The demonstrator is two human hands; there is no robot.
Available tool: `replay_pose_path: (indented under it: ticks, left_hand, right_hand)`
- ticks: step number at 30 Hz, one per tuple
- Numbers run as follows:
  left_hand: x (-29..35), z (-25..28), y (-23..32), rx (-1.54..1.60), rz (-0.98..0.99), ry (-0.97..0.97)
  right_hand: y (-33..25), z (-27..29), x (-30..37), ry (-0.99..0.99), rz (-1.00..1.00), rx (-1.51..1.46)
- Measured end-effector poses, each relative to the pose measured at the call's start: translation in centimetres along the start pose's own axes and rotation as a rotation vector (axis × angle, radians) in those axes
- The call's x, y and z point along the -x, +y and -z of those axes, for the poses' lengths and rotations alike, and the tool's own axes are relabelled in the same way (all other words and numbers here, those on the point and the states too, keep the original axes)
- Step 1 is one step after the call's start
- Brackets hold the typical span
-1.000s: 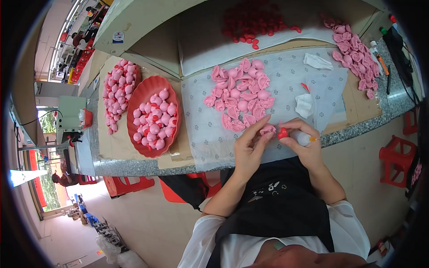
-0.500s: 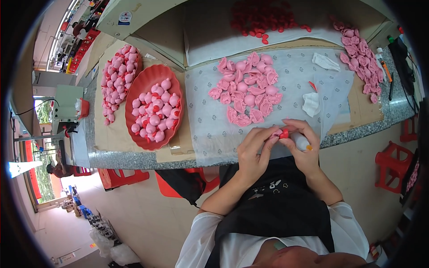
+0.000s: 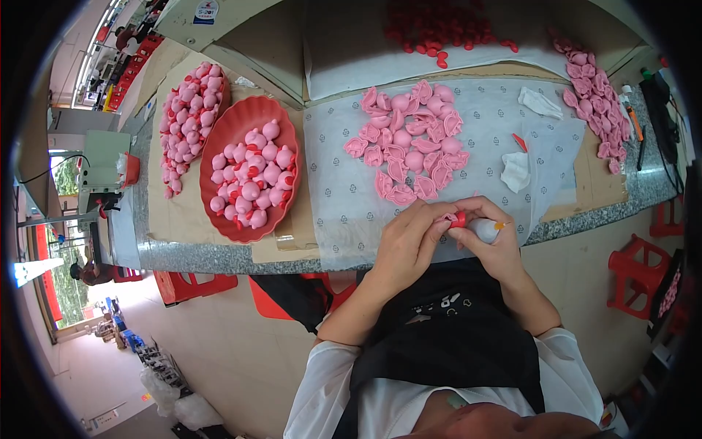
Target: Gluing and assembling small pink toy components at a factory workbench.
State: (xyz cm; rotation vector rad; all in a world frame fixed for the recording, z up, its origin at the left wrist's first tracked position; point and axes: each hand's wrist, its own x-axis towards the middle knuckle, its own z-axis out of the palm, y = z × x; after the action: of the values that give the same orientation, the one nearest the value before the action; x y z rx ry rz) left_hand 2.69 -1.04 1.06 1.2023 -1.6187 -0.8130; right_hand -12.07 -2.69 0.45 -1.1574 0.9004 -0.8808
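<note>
Just over the table's near edge, my two hands meet with their fingertips together. My left hand (image 3: 404, 247) pinches a small pink piece (image 3: 447, 218), mostly covered by the fingers. My right hand (image 3: 499, 252) holds a small glossy red piece (image 3: 458, 219) against the pink one. A whitish squeeze bottle with an orange tip (image 3: 483, 230) is also tucked in the right hand, its tip pointing right. Beyond the hands, several pink hollow, folded-edged pieces and round balls (image 3: 417, 160) lie on printed white paper (image 3: 333, 183).
A red scalloped bowl (image 3: 235, 119) at left holds pink balls with red parts; a similar heap (image 3: 191, 110) lies beyond. Red pieces (image 3: 442, 55) sit under the shelf. More pink pieces (image 3: 598, 110), crumpled white tissues (image 3: 516, 172) and pens (image 3: 632, 121) lie at right.
The red piece now sits pressed up to the pink one between my fingers. My hands have shifted slightly left, and more of the bottle shows in the right hand.
</note>
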Motion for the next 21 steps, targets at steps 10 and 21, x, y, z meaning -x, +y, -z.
replay_pose_path:
  ticks: [10,21]
  left_hand:
    - [0.8,-1.2,-0.4,0.036,0.017,0.084]
    - [-0.4,-0.4,0.2,0.015,-0.048,0.044]
  right_hand:
    - [0.4,-0.5,0.3,-0.002,-0.026,-0.145]
    - [0.4,-1.0,0.1,0.05,0.163,-0.134]
